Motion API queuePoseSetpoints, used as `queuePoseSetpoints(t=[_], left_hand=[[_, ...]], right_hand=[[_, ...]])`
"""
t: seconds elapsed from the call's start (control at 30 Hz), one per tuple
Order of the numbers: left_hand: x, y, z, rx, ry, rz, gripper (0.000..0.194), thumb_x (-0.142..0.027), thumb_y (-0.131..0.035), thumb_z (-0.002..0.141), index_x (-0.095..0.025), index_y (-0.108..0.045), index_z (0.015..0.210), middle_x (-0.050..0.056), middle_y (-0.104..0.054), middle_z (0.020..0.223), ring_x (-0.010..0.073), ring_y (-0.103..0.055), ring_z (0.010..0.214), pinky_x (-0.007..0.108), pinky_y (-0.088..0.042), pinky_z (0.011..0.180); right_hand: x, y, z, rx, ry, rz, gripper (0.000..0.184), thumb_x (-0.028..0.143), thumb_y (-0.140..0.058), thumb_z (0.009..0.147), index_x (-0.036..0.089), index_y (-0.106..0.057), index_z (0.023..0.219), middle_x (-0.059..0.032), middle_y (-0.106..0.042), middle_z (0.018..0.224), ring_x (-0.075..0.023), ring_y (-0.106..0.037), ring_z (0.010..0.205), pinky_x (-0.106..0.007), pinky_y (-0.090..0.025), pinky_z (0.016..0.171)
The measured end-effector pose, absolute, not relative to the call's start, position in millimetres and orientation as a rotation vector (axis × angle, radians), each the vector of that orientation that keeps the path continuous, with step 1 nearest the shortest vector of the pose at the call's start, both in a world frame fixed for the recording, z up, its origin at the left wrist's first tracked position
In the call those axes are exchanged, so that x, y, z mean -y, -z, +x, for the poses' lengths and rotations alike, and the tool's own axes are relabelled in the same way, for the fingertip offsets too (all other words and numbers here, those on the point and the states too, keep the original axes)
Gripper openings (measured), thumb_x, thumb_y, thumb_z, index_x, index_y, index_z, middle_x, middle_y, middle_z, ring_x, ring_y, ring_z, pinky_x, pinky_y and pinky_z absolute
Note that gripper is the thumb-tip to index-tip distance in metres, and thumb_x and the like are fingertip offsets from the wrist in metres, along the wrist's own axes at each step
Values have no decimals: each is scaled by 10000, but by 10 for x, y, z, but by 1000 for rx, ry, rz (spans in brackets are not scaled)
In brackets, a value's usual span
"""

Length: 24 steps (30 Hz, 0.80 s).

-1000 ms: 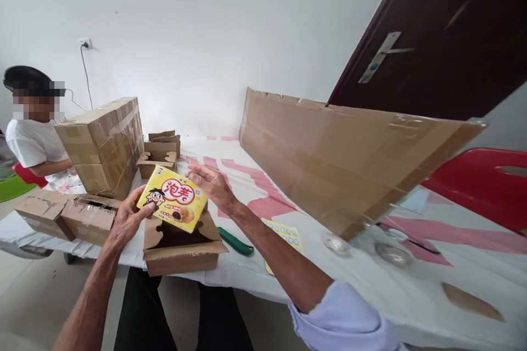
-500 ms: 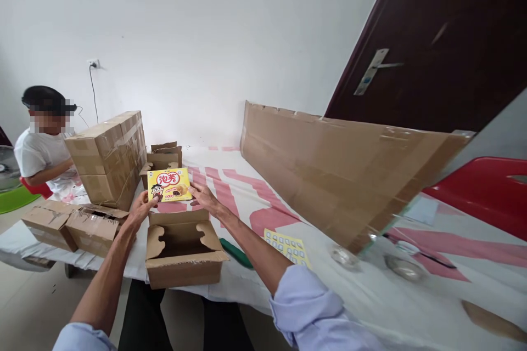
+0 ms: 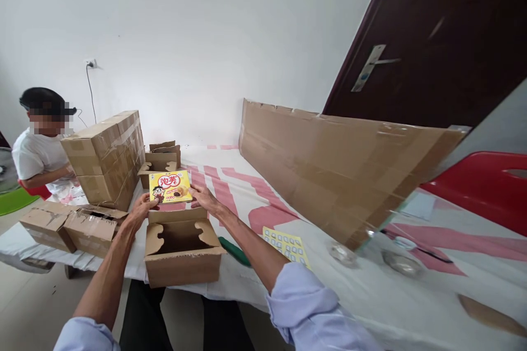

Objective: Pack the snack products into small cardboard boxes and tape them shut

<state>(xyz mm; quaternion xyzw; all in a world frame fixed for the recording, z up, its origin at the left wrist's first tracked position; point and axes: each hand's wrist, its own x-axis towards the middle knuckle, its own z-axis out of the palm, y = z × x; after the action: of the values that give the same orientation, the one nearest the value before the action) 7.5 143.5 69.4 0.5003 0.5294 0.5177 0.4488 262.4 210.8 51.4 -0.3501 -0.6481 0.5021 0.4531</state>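
Note:
Both hands hold a yellow cream puff box point(image 3: 169, 186) with a cartoon figure and red lettering on its front. My left hand point(image 3: 143, 207) grips its lower left corner, and my right hand point(image 3: 202, 197) has its right edge. The front is turned toward me. Below and nearer to me stands an open brown cardboard box point(image 3: 183, 269) at the table's front edge, its flaps up; the inside looks dark and its bottom cannot be made out. Just beyond the yellow box is another open cardboard box point(image 3: 160, 162).
Stacked, taped cartons point(image 3: 105, 159) stand at left, with smaller cartons point(image 3: 74, 227) before them. A person in a white shirt point(image 3: 41, 156) sits behind. A yellow sticker sheet point(image 3: 286, 245), a green object point(image 3: 234, 251) and tape rolls point(image 3: 401, 262) lie rightward. A large cardboard panel point(image 3: 329, 162) leans along the table.
The yellow box has dipped very slightly in my hands. The whole view has shifted a little; my grip looks the same.

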Motion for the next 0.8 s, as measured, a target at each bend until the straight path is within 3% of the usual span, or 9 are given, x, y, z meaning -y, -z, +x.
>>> queuePoseSetpoints(t=[0.13, 0.3, 0.53, 0.8], left_hand=[[-1400, -940, 106, -1232, -1379, 1326, 749, -540, -908, 609, -208, -653, 1230, 93, -787, 1107, 242, -732, 903, 299, -526, 686], [-1345, -1211, 158, -1156, -1460, 1427, 790, -538, -894, 667, -206, -619, 1328, 105, -781, 1201, 273, -727, 1036, 302, -541, 723], [-1252, -1338, 205, -1107, -1503, 1492, 801, -526, -883, 692, -192, -612, 1367, 136, -765, 1283, 319, -715, 1127, 312, -546, 739], [-1295, -1439, 223, -1052, -1543, 1499, 836, -490, -880, 693, -192, -579, 1414, 136, -746, 1318, 317, -707, 1149, 308, -558, 746]], right_hand=[[-2068, -717, 2637, 1577, -1089, -750, 659, 588, -683, 891, 275, -655, 1471, -61, -782, 1198, -227, -737, 964, -298, -661, 674], [-1939, -996, 2654, 1559, -961, -674, 694, 594, -610, 928, 269, -577, 1541, -78, -709, 1380, -256, -713, 1086, -324, -664, 723], [-1810, -1125, 2664, 1517, -943, -634, 742, 643, -630, 904, 270, -570, 1543, -91, -710, 1369, -282, -700, 1091, -355, -650, 753], [-1806, -1251, 2700, 1522, -971, -585, 800, 655, -642, 896, 245, -521, 1571, -106, -712, 1318, -281, -703, 1103, -325, -635, 760]])
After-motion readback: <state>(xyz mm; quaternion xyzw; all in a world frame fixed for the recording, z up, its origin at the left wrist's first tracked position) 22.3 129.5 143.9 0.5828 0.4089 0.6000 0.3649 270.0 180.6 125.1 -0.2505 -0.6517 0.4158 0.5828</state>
